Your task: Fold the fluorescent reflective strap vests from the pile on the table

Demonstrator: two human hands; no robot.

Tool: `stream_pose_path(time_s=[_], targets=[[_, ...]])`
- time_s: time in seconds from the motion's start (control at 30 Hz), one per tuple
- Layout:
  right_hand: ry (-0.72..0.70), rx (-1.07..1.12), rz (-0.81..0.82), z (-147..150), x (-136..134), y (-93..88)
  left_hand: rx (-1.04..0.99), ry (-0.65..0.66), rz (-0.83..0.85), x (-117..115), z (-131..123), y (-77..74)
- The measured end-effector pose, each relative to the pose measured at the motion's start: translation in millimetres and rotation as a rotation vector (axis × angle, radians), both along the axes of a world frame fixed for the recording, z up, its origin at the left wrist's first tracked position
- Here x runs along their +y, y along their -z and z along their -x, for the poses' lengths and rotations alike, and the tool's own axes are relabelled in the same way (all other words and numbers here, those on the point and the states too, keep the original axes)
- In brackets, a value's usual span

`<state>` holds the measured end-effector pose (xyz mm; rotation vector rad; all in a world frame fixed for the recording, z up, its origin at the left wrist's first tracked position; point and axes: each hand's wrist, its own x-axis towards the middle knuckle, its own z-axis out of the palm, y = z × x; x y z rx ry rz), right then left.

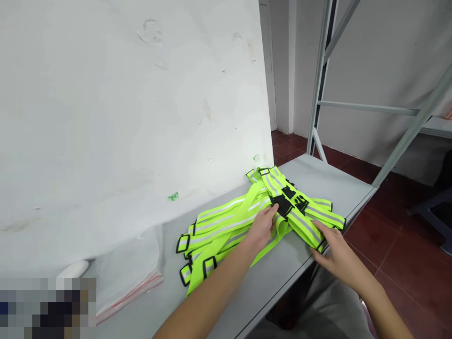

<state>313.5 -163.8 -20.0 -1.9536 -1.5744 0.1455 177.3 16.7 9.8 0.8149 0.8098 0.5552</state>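
Observation:
A heap of neon yellow reflective vests (226, 223), made of elastic straps with grey stripes, lies on the table against the white wall. Black slider buckles show at many strap ends. My left hand (263, 228) pinches the topmost vest by its black patch (282, 206), thumb on top and the other fingers partly hidden underneath. At the near table edge, my right hand (334, 249) has its thumb and fingers around a folded strap end (312, 238) of the same vest. Beyond the patch lies a black side-release buckle (301, 203) among the straps.
Clear plastic bags with red seal lines (130, 273) lie on the grey table (307, 176) at the left, a white rounded object (73, 269) beside them. A metal shelf frame (319, 80) rises at the table's right end. A blue-grey stool (432, 212) stands on the red tiled floor.

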Motion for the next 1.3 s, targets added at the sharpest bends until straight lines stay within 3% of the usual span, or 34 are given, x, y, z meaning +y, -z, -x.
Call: stream_pose_path(time_s=[0.1,0.2,0.33,0.43,0.53,0.67,0.87,0.97,1.07,1.3], targets=[[0.112,0.066,-0.109,1,-2,-17.7,0.029,0.138,-0.169,6,9,-0.5],[0.158,0.037,-0.283,-2,0,-31.6,0.122,0.320,-0.414,13,26,-13.7],[0.042,-0.025,-0.407,-8,8,-33.8,0.355,0.321,-0.967,12,35,-30.7],[-0.018,-0.045,-0.455,-13,18,-29.3,0.494,0.447,-1.469,1,23,-20.7],[-0.052,-0.074,-0.439,-20,32,-28.8,0.674,0.646,-1.768,-9,8,8.0],[-0.097,-0.070,-0.336,-29,63,-40.2,0.808,0.583,-1.876,-16,0,39.5],[-0.234,0.056,-0.108,-35,136,-58.5,0.747,0.586,-1.815,-16,4,38.3],[-0.318,0.098,0.000,-37,172,-53.7,0.729,0.594,-1.788,-17,5,35.1],[-0.370,-0.060,0.088,-38,197,-40.8,0.725,0.574,-1.795,-17,5,36.7],[-0.322,-0.340,0.062,-29,210,-22.1,0.648,0.367,-1.881,-15,0,42.8]])
